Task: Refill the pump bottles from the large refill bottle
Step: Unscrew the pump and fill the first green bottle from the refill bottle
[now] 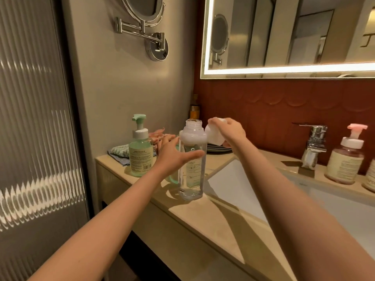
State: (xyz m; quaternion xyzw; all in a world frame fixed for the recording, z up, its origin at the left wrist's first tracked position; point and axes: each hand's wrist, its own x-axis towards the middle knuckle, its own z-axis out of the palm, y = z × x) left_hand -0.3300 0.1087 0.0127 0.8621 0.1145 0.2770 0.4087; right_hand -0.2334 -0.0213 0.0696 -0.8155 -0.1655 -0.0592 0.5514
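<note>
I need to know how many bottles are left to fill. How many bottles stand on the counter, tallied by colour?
Green pump bottle with mint pump head: 1
Pink pump bottle with pink pump head: 1
Clear uncapped bottle by the sink: 1
Dark amber bottle in the back corner: 1
Total: 4, not counting a partly hidden container at the right edge.

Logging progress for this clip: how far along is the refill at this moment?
Done: the clear bottle on the counter stands open, foam at its shoulder. In hand: the right hand holds its white cap beside the neck; the left hand steadies the body. Left: no pouring visible; the green pump bottle and pink pump bottle remain capped.
</note>
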